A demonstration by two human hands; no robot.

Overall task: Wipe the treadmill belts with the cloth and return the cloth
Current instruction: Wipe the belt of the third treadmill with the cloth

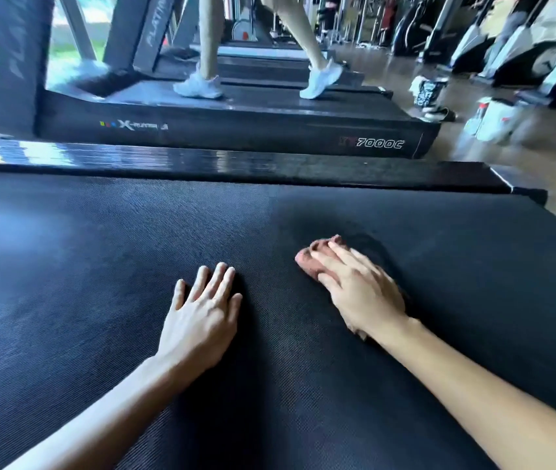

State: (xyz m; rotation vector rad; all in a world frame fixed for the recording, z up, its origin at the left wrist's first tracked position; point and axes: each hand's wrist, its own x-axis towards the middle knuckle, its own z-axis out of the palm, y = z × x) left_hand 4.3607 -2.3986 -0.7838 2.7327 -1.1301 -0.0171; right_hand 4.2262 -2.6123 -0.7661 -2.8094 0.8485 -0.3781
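A wide black treadmill belt fills the lower view. My right hand presses a brownish-pink cloth flat against the belt with straight fingers; most of the cloth is hidden under the hand, with a bit showing by the wrist. A darker damp patch lies on the belt just beyond the cloth. My left hand rests flat on the belt to the left of the cloth, fingers spread, holding nothing.
A glossy black side rail borders the belt's far edge. Beyond it stands another treadmill, on which a person in white shoes walks. Bags and a bottle sit on the floor at right, with more gym machines behind.
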